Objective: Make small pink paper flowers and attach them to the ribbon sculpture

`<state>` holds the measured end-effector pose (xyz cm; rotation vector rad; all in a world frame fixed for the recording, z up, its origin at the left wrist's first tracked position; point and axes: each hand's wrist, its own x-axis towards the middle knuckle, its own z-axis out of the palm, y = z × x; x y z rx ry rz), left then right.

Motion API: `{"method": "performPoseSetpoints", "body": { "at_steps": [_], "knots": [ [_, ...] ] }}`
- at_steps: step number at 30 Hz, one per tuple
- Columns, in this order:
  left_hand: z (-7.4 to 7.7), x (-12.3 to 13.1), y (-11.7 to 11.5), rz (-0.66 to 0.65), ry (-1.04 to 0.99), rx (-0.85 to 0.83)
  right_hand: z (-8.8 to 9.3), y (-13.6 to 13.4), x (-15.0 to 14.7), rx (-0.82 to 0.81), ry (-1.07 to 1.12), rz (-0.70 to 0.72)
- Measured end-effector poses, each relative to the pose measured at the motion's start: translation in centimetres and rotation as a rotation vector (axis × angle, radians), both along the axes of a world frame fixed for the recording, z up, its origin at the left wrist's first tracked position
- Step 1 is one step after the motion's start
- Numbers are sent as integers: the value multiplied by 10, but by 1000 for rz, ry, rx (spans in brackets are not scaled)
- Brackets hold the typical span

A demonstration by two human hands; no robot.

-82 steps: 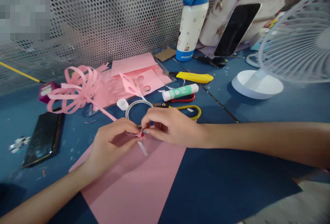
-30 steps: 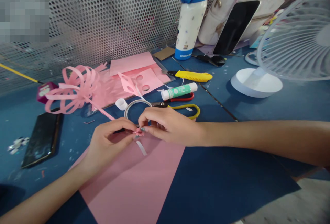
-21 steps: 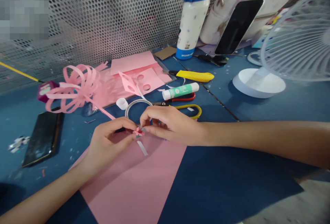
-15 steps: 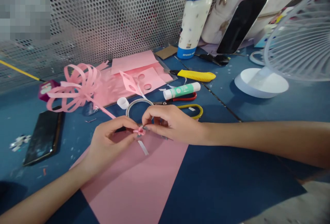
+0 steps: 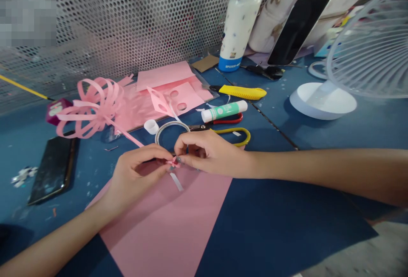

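My left hand point(image 5: 135, 177) and my right hand point(image 5: 208, 154) meet fingertip to fingertip over a tiny pink paper piece point(image 5: 173, 163), both pinching it. A thin white strip point(image 5: 176, 181) hangs down from it onto a large pink paper sheet point(image 5: 168, 226) that lies on the blue table. Just behind my fingers lies a ring of tape point(image 5: 170, 129) and a small white cap point(image 5: 151, 126).
A pink looped paper bow point(image 5: 94, 107) and cut pink sheets point(image 5: 172, 92) lie behind. A glue stick point(image 5: 224, 111), scissors point(image 5: 228, 129), a yellow knife point(image 5: 244, 92), a black phone point(image 5: 52, 168) at left, a bottle point(image 5: 237, 22) and a white fan point(image 5: 357, 56) surround the hands.
Both hands stay pinched on the small pink piece with only slight finger shifts. The camera view drifted a little.
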<state>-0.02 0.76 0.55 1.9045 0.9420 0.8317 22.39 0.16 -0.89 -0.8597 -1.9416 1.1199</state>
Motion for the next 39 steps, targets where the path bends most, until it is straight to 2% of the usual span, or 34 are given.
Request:
{"method": "performPoseSetpoints", "body": {
  "at_steps": [8, 11, 17, 29, 39],
  "knots": [
    [1, 0, 1, -26, 10, -15, -8, -9, -4, 304, -334, -65],
    [0, 0, 1, -52, -6, -34, -9, -10, -6, 369, -416, -82],
    [-1, 1, 0, -87, -44, -82, -7, -8, -3, 259, -341, -16],
    [1, 0, -2, 4, -37, -98, -1, -2, 6, 133, -100, 90],
    [-1, 1, 0, -29, -95, -111, -6, 5, 5, 118, 35, 106]
  ]
}}
